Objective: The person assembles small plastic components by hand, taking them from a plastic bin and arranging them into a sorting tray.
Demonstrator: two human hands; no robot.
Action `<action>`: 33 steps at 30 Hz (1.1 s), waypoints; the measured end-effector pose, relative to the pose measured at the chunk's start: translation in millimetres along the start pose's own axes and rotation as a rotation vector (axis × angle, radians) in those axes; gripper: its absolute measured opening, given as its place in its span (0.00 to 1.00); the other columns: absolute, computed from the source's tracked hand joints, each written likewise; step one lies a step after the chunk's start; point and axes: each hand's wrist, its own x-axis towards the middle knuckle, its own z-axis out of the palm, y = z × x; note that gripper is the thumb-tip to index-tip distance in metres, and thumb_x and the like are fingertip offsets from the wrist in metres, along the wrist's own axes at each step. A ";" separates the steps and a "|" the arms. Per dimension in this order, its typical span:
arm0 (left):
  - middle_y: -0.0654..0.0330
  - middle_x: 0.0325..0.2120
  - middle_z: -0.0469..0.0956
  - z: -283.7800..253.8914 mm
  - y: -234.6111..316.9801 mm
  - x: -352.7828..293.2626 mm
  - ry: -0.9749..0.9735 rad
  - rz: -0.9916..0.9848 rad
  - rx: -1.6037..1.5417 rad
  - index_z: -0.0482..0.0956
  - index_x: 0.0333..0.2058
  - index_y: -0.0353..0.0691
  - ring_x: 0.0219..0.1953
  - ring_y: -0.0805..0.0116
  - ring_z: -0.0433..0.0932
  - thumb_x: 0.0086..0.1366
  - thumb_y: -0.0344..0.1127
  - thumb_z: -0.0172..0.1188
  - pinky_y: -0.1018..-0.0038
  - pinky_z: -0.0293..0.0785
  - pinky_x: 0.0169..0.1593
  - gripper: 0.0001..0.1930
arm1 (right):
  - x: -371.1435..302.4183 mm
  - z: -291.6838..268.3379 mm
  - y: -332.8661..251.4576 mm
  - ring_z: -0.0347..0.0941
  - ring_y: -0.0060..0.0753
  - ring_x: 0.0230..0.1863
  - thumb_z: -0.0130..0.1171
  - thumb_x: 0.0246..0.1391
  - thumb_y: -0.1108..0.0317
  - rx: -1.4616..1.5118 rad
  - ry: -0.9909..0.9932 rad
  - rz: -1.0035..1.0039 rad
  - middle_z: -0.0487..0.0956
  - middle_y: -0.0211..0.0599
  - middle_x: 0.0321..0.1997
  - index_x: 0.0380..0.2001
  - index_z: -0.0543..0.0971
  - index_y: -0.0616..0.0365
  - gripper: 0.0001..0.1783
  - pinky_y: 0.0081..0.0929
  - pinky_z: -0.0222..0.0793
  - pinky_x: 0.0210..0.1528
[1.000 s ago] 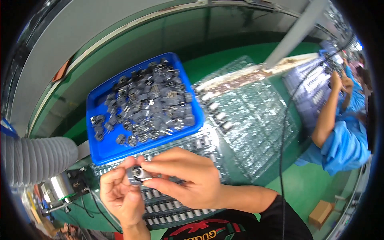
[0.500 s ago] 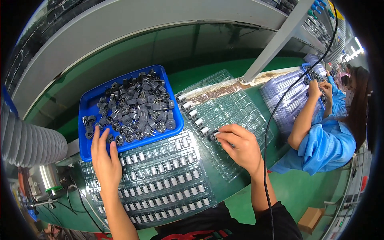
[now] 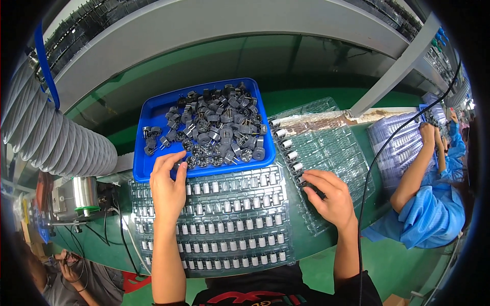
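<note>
Clear plastic trays of small silver cylindrical parts fill the near edge of the green bench, row on row, directly in front of the worker. A second clear tray, mostly bare pockets with a short column of silver parts along its left side, lies just beside it toward the right edge of the bench. Behind the filled tray, touching its far side, sits a blue tray heaped with dark grey round components.

The left hand rests over the far left part of the filled tray, its fingers spread narrow and reaching across the blue tray's near rim to touch the grey components at the edge of the heap; it grips nothing that can be seen. The right hand lies on the second tray, fingers curled toward the lowest silver parts in the column; whether it pinches one cannot be told.

A ribbed grey hose curves along the left edge of the bench. At the far right, a co-worker's arm in a blue sleeve reaches to another stack of clear trays.
</note>
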 end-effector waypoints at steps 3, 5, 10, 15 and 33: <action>0.53 0.39 0.79 -2.6 4.0 -0.2 0.040 -0.049 0.041 0.82 0.41 0.36 0.40 0.56 0.79 0.60 0.25 0.62 0.67 0.74 0.43 0.10 | 10.5 -5.8 -25.2 0.76 0.45 0.41 0.68 0.43 0.73 -0.096 0.051 -0.001 0.79 0.41 0.44 0.41 0.81 0.61 0.18 0.34 0.74 0.42; 0.55 0.39 0.80 -5.0 4.1 0.1 0.096 0.014 0.073 0.83 0.41 0.36 0.38 0.65 0.79 0.61 0.23 0.61 0.76 0.76 0.39 0.10 | 18.8 -0.6 -43.7 0.74 0.46 0.41 0.69 0.41 0.71 -0.112 0.112 -0.068 0.77 0.42 0.44 0.41 0.80 0.62 0.20 0.33 0.72 0.41; 0.57 0.39 0.79 -15.8 16.1 -1.4 0.216 0.057 -0.129 0.82 0.42 0.35 0.39 0.70 0.78 0.64 0.23 0.59 0.74 0.78 0.38 0.09 | 48.4 42.5 -104.7 0.74 0.34 0.40 0.68 0.44 0.68 0.019 -0.263 -0.272 0.76 0.33 0.40 0.41 0.81 0.58 0.17 0.30 0.72 0.41; 0.56 0.46 0.75 -35.4 29.5 -11.0 0.128 -0.200 -0.930 0.77 0.50 0.31 0.43 0.75 0.75 0.67 0.25 0.56 0.74 0.80 0.41 0.13 | 53.6 103.3 -148.3 0.67 0.30 0.34 0.56 0.42 0.69 -0.291 -0.253 -0.414 0.70 0.31 0.30 0.23 0.79 0.59 0.06 0.25 0.61 0.35; 0.53 0.43 0.79 -41.0 36.0 -22.0 -0.173 -0.390 -1.382 0.76 0.46 0.28 0.42 0.68 0.79 0.66 0.25 0.56 0.74 0.77 0.47 0.11 | 50.4 128.1 -130.6 0.70 0.36 0.35 0.61 0.37 0.74 0.235 -0.094 -0.272 0.71 0.37 0.33 0.28 0.77 0.60 0.10 0.32 0.72 0.37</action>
